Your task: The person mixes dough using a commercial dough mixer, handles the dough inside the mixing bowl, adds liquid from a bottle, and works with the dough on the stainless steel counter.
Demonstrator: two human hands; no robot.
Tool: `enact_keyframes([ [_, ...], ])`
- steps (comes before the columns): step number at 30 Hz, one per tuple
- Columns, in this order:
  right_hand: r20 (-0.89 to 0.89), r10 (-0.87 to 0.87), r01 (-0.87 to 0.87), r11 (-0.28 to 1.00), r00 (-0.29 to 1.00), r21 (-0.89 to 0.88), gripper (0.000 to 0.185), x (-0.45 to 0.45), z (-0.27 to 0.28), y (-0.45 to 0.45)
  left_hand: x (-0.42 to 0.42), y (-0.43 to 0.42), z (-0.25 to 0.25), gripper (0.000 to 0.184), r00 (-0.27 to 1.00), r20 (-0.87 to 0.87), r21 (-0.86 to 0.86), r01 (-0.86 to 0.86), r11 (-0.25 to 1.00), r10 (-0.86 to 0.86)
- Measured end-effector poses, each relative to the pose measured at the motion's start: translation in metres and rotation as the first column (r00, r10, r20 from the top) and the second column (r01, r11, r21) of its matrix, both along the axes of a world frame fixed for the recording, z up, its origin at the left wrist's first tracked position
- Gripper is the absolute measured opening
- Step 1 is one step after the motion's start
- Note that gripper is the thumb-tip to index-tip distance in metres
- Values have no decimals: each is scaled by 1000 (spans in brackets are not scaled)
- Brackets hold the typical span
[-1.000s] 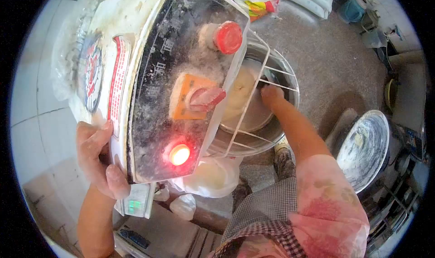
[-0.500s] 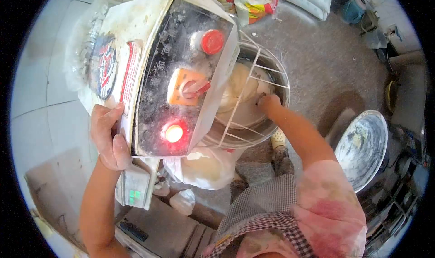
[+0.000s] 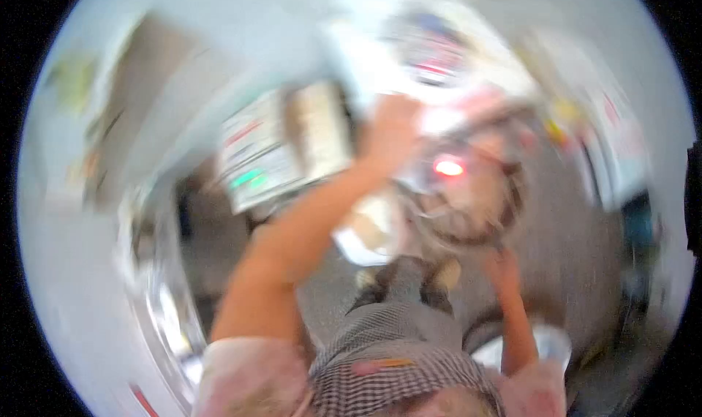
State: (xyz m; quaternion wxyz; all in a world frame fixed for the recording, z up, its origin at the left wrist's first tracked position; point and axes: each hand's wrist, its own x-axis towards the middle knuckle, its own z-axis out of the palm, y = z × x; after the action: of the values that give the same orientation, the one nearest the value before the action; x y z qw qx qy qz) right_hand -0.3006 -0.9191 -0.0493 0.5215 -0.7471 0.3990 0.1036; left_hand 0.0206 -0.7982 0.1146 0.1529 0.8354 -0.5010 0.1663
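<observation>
The view is badly blurred by motion. My left hand [image 3: 395, 128] rests against the near side of the white mixing machine [image 3: 486, 44], its fingers smeared. A red light [image 3: 448, 167] glows on the machine's front. Below it is the round metal bowl [image 3: 468, 234] with its wire guard, and pale dough [image 3: 475, 190] shows inside. My right hand [image 3: 502, 267] is beside the near right rim of the bowl, outside it; its fingers and anything in them are too blurred to make out.
A scale with a green display [image 3: 250, 178] stands left of the machine. A white bag [image 3: 369, 230] lies near my feet. A pale basin [image 3: 552, 344] is on the floor at lower right. Sacks [image 3: 607, 139] stand at the right.
The view has swung left, so the machine now appears at the upper right. My right hand has come out of the bowl to its near rim. My left hand remains at the machine.
</observation>
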Motion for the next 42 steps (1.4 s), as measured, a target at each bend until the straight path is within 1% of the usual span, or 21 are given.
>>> enact_keyframes([
  [1, 369, -59, 143, 968, 928, -205, 42, -34, -49, 8, -12, -1, -14, 32, 987, -152, -102, -65, 993, 49],
  [2, 147, -21, 48, 981, 989, -187, 48, -39, -18, 6, -38, -1, -5, 38, 865, -481, -122, -226, 966, 142],
  [3, 113, -9, 33, 975, 994, -220, 43, -57, 1, 7, -69, 11, -2, 40, 987, -107, -239, 93, 967, -121],
  [4, 155, 35, 36, 900, 987, -435, 40, -84, -17, 5, -101, 12, -7, 43, 882, -458, -285, -28, 958, -111],
  [7, 180, 56, 12, 935, 982, -356, 44, -59, 56, 50, -192, 87, -45, 55, 659, -746, -312, -210, 926, -102],
  [8, 155, 96, -35, 933, 983, -359, 44, -47, 84, 73, -212, 117, -5, 34, 105, -976, -215, -395, 893, -189],
  [11, 227, 274, -215, 943, 935, -253, 42, 16, 103, 141, -246, 161, -117, 40, -125, -952, -168, -553, 816, -280],
  [14, 444, 632, -592, 768, 636, -245, 43, 60, 107, 227, -235, 231, -85, 40, -229, -843, -141, -778, 612, -486],
  [15, 335, 704, -687, 701, 626, -192, 45, 77, 131, 265, -228, 267, -38, 40, -258, -775, -53, -884, 465, -577],
  [16, 222, 772, -766, 629, 596, -132, 47, 90, 153, 305, -227, 308, -4, 41, -258, -694, 50, -948, 313, -672],
  [17, 298, 865, -812, 489, 404, -318, 53, 94, 159, 341, -232, 347, 13, 49, -155, -788, 21, -974, 226, -596],
  [18, 306, 920, -858, 354, 246, -373, 57, 101, 167, 375, -232, 374, -6, 52, -235, -804, 230, -970, 79, -546],
  [21, 383, 923, -922, 181, 38, -343, 45, 101, 204, 460, -258, 464, 2, 43, -21, -889, 150, -958, -247, -457],
  [24, 367, 917, -934, 257, 156, -246, 27, 106, 171, 496, -302, 566, -23, 32, 282, -869, -24, -845, -534, -406],
  [28, 165, 981, -870, 172, 107, -462, 13, 117, 142, 479, -366, 727, -31, 31, 312, -947, -87, -496, -864, -84],
  [29, 140, 978, -877, 201, 155, -437, 11, 119, 135, 469, -390, 789, -33, 27, 511, -860, -142, -238, -961, 0],
  [31, 118, 960, -880, 279, 253, -383, 12, 118, 129, 456, -413, 866, -26, 21, 502, -854, -170, -29, -985, 133],
  [32, 112, 946, -876, 323, 303, -358, 14, 118, 129, 450, -434, 905, -50, 19, 517, -853, -170, -143, -975, 73],
  [33, 110, 948, -876, 317, 297, -364, 14, 118, 127, 444, -433, 909, -10, 18, 538, -839, -127, -52, -991, 79],
  [35, 108, 949, -871, 315, 297, -376, 16, 121, 124, 431, -457, 981, -65, 20, 542, -812, -198, 90, -976, 215],
  [42, 65, 951, -912, 310, 304, -271, 21, 160, 92, 413, -466, 996, -65, 15, 431, -892, -94, 124, -988, 139],
])
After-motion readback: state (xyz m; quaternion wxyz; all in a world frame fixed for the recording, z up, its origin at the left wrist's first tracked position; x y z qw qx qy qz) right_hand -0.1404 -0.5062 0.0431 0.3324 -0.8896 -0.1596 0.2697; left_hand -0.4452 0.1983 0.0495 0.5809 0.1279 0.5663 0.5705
